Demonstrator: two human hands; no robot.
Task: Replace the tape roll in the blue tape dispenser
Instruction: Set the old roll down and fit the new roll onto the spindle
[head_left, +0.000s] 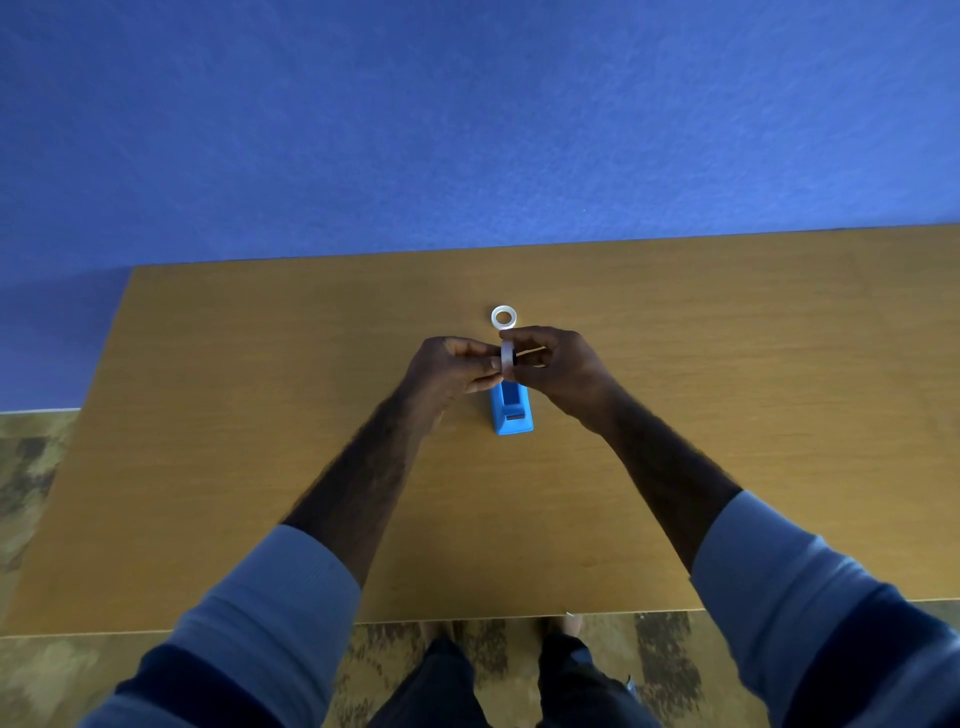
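Hands meet above the blue tape dispenser (511, 410): my left hand (453, 366) and right hand (558, 364) pinch a tape roll (507, 356) edge-on; light, stiff, I judge, best gripped by its rim. Spare roll (503, 317) lies just beyond.
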